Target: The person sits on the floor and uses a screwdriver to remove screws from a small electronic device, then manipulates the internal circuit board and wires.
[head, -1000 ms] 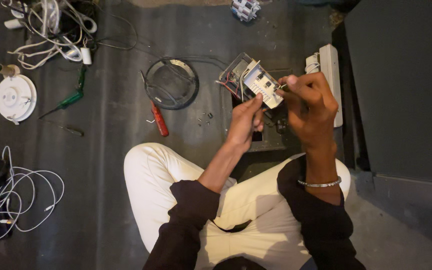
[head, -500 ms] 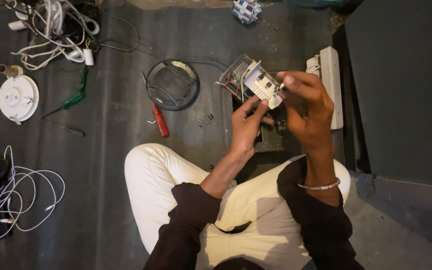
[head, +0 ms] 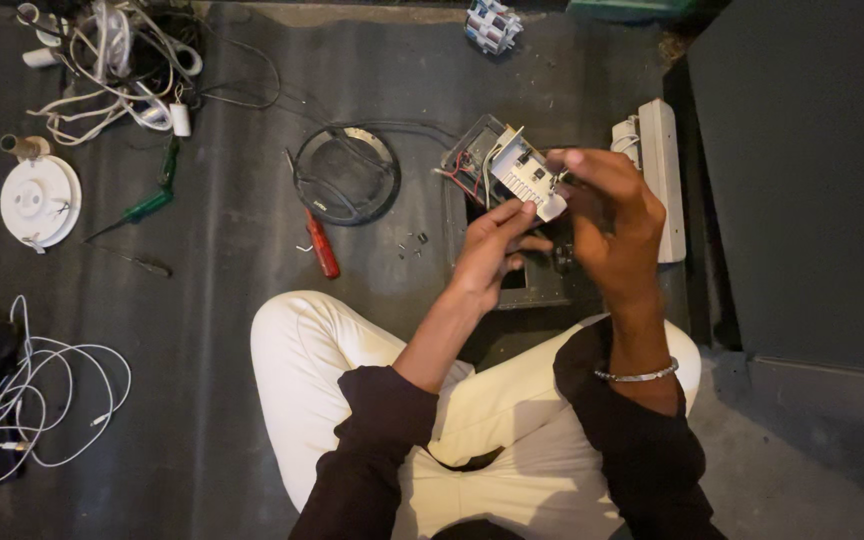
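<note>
Both hands meet over a dark open box [head: 542, 285] on the floor: the left hand [head: 492, 250] pinches the lower edge of a small white ribbed module [head: 525, 172] trailing red wires, while the right hand [head: 607, 225] closes on its right end. A red-handled screwdriver [head: 323, 245] and coiled black cable [head: 344, 175] lie left of them, a white power strip [head: 660, 170] right. Farther left sit a green screwdriver [head: 144, 207], a round white fitting [head: 40, 201] and tangled white cords [head: 112, 60].

The person wore cream-white trousers [head: 512, 420], dark sleeves [head: 372, 440] pushed up above bare forearms, and a thin silver bracelet [head: 637, 376] on the right wrist.
</note>
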